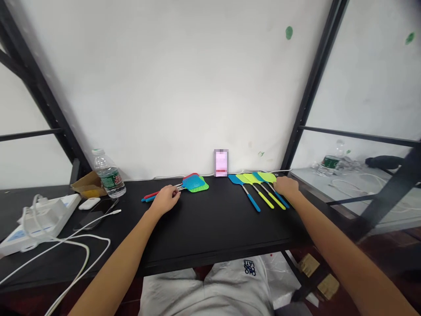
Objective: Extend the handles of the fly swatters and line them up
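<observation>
Fly swatters lie on the black desk in two groups. At the left, a blue fly swatter overlaps a red fly swatter and a green fly swatter, heads pointing right. My left hand is closed over their metal shafts, its fingers curled and partly hidden. To the right, several blue and yellow-green swatters fan out side by side, including a blue one with its handle toward me. My right hand is closed around the shaft of the rightmost yellow-green swatter, covering most of it.
A phone with a lit screen leans on the wall. Left on the desk are a water bottle, a cardboard box, a white earbud case, a dark phone, a power strip and white cables.
</observation>
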Tool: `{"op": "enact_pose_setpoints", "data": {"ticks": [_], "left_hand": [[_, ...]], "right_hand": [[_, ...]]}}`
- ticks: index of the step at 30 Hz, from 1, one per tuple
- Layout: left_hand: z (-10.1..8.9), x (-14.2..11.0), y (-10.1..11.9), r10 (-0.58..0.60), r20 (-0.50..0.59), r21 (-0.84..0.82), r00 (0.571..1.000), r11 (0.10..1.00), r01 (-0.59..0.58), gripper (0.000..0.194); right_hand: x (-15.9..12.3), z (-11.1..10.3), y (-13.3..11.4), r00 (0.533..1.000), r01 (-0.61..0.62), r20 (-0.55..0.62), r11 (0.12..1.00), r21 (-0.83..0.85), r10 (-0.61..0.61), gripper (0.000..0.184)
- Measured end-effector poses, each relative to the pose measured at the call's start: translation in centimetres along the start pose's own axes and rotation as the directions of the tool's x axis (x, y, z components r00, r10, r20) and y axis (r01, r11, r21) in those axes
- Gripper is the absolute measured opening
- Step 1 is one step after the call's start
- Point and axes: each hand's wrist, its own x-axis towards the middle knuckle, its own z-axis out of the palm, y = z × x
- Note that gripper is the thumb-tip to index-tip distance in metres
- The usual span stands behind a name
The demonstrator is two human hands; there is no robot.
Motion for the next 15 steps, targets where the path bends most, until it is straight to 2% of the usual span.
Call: {"op": "enact_pose_setpoints", "data": {"ticks": [3,5,7,9,12,15], "left_hand": [[-0.4,-0.3,0.4,-0.005,0.012,0.015,1.0,1.0,0.005,0.019],[-0.7,-0.4,0.6,0.005,-0.039,0.069,0.999,0.998,-0.002,0.014],[-0.9,-0.4,0.6,0.013,-0.11,0.162,0.994,0.987,0.005,0.016],[-1.0,-0.4,0.3,0.002,-0.131,0.257,0.991,0.966,0.032,0.019],[-1.0,-0.4,-0.3,-0.061,-0.064,0.355,0.996,0.932,0.08,0.017],[-0.8,-0.4,-0.6,-0.096,-0.038,0.398,0.995,0.912,0.103,0.018]], "right_hand": [[-1.9,-1.7,-2.7,0.963,0.032,-0.27,0.998,0.05,-0.017,0.038],[-3.5,-3.1,-5.7,0.923,0.122,-0.378,0.987,0.109,-0.073,0.04],[-5.4,-4.2,-9.6,0.91,0.221,-0.39,0.958,0.181,-0.137,0.037],[-7.2,-4.6,-14.0,0.904,0.343,-0.36,0.895,0.286,-0.232,0.032],[-9.6,-3.6,-20.3,0.863,0.503,-0.334,0.71,0.493,-0.38,0.028],[-11.4,-1.3,-24.5,0.856,0.505,-0.333,0.508,0.698,-0.394,0.03]]}}
